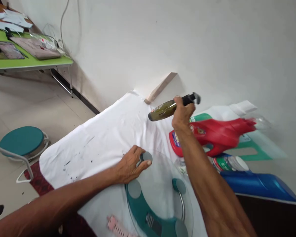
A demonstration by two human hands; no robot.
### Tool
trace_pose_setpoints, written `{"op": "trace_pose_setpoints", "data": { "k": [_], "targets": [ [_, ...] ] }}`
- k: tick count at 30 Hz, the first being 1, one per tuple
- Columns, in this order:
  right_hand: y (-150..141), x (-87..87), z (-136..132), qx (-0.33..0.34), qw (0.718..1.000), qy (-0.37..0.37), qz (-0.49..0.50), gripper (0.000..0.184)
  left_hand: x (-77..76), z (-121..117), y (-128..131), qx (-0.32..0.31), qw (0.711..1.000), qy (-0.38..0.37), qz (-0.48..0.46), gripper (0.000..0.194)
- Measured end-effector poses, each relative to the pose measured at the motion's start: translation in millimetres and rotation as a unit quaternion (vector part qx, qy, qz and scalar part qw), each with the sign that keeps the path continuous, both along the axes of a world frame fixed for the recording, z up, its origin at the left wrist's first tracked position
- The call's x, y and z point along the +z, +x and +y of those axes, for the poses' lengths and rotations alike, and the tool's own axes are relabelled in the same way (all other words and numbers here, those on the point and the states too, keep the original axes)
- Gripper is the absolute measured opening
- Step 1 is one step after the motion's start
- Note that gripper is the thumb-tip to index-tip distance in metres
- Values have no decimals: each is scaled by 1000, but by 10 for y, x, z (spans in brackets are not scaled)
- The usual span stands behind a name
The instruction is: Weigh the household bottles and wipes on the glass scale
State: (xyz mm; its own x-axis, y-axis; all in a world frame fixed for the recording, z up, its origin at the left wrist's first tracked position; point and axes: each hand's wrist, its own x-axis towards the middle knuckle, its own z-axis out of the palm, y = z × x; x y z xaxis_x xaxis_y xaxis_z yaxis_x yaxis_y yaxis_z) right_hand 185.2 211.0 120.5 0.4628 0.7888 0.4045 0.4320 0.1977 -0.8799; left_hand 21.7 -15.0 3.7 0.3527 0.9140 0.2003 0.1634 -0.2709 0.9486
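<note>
My right hand [183,113] is wrapped round the upper part of an olive-green pump bottle [162,111] with a black pump top. The bottle is tilted nearly sideways above the table, its base pointing left. Lower down, my left hand [130,164] grips the edge of a round glass bathroom scale [160,200] by one of its grey pads, thumb and fingers on either side. The scale has teal trim and a small digital display. A red detergent bottle [212,136] stands close to my right forearm, which hides part of it.
A white cloth [108,131] covers the table. On its right are a blue bottle [259,186], a jar with a white lid [236,163] and a large white-and-green container [259,148]. A pink watch strap [118,227] lies in front. A teal stool [22,140] stands left.
</note>
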Motion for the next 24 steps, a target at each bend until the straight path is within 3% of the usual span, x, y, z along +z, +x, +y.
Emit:
{"op": "trace_pose_setpoints", "data": {
  "k": [5, 8, 11, 15, 20, 24],
  "targets": [
    [334, 330, -1343, 107, 991, 48, 62, 17, -46, 35, -5, -8, 1000, -4, 15, 53],
    [429, 451, -2107, 109, 991, 29, 65, 13, -43, 57, -6, -2, 999, 2, 36, 53],
    [480, 459, -2638, 102, 994, 4, 34, 6, -21, 69, -18, -2, 998, 9, 57, 52],
    [532, 329, -2956, 112, 994, 11, 15, 8, 8, 80, -39, 2, 996, 26, 88, 54],
    [572, 91, -3000, 128, 992, 6, -20, 12, 7, 95, -35, 14, 994, 37, 105, 53],
    [558, 13, -3002, 121, 991, 20, -53, 15, 17, 95, -28, 18, 993, 41, 112, 51]
  ]
}}
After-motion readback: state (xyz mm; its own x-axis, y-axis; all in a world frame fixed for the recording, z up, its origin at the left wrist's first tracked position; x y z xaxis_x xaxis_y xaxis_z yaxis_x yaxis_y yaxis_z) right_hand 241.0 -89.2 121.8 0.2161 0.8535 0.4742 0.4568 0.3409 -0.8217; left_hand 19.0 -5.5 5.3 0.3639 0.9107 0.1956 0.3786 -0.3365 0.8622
